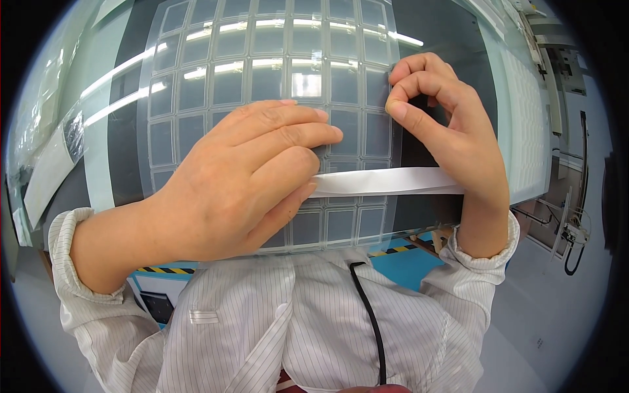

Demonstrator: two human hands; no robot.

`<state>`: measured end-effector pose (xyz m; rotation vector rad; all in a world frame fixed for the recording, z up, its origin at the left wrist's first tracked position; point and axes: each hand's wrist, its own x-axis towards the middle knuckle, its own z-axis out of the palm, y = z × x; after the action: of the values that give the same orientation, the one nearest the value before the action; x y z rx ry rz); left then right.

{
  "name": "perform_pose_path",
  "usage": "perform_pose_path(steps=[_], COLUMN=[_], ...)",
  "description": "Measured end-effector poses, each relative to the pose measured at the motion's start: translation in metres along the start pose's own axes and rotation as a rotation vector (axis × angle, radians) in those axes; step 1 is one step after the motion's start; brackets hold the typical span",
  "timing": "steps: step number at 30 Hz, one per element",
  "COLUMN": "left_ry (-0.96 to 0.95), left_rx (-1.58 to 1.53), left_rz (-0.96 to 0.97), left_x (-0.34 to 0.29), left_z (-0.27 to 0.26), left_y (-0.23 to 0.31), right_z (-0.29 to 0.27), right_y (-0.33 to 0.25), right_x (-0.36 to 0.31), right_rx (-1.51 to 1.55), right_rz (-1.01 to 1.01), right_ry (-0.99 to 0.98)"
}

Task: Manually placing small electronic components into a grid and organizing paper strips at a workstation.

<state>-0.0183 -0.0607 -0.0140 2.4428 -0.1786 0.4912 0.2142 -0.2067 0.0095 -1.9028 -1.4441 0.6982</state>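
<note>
A clear plastic tray (234, 95) with rows of square pockets lies flat on a dark surface in front of me. Over its near half, my left hand (239, 173) holds the end of a white paper-like strip (386, 181) near the thumb, its other fingers reaching over the pockets. The strip runs right and passes behind my right wrist. At the tray's right edge, my right hand (452, 108) has thumb and index finger pinched together. Whatever lies between those fingertips is too small to make out.
White ribbed sheets (527, 124) lie along the right side of the table. Clear plastic film (49, 111) and a white curved piece (49, 177) are at the left. Yellow-black striped tape (167, 270) shows below the table's front edge.
</note>
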Motion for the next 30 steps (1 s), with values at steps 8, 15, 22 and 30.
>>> perform_pose_path(steps=[8, 15, 22, 30], left_ry=[-0.002, 0.009, 0.026, 0.016], left_rx=[-0.003, -0.004, -0.008, 0.010], left_rz=[0.001, 0.006, -0.001, 0.002], left_x=[0.000, -0.001, -0.001, -0.003], left_z=[0.001, 0.000, 0.002, 0.002], left_y=[0.000, 0.000, -0.001, -0.005], right_z=[-0.001, -0.003, 0.010, 0.003], right_y=[0.000, -0.002, 0.000, 0.007], right_x=[0.000, 0.002, 0.001, 0.005], right_rx=[-0.045, -0.080, -0.241, 0.105], right_rz=[-0.028, -0.049, -0.216, -0.123], right_ry=[0.001, -0.019, 0.107, -0.047])
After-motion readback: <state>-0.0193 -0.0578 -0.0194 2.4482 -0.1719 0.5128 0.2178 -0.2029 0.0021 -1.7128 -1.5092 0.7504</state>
